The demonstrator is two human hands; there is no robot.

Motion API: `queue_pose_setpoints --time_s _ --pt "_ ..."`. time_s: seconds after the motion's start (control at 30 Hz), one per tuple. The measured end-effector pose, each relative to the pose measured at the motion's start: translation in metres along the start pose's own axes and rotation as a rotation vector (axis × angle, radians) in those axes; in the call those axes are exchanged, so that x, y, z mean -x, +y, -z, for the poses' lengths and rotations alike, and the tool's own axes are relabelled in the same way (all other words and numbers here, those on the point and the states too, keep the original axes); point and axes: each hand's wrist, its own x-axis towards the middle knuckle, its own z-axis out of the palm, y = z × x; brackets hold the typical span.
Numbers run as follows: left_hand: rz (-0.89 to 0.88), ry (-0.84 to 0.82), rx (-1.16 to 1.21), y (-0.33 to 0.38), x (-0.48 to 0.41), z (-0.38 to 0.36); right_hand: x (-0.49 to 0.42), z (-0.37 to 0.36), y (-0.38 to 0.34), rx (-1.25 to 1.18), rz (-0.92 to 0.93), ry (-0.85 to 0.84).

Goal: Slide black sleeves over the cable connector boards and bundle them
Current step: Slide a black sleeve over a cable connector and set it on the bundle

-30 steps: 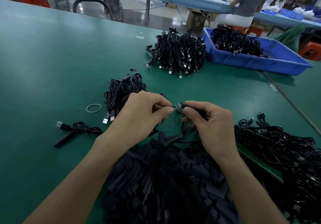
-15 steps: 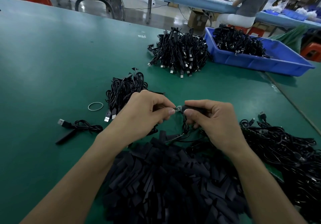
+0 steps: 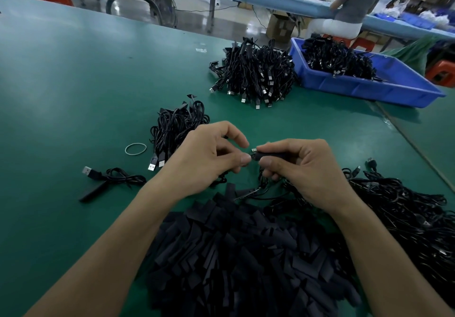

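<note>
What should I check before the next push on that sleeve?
1. The right hand grips the sleeve: ok.
2. The board is fully covered: not ok, its tip pokes out.
3. The left hand pinches the board: cannot tell, the contact is hidden.
4. The rubber band lies free on the table: ok.
5. The bundle waits beside the band: ok.

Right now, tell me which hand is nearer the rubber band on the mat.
Left. The left hand sits just right of the rubber band; the right hand lies farther right, beyond the left.
</note>
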Motion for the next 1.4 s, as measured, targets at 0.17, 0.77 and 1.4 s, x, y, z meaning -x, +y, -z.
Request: queue_pose_setpoints --time_s 0.17,0.77,1.4 --pt "0.040 0.059 -0.100 -0.001 0.000 -0.001 0.004 0.002 0.001 0.009 0.023 0.057" --pt "0.113 0.002 -0.070 -0.002 0.000 -0.004 0.007 -0.007 0.007 0.060 0.061 0.080" --pt "0.075 0.061 -0.057 0.004 0.002 -0.012 0.009 -0.024 0.003 0.018 0.072 0.499"
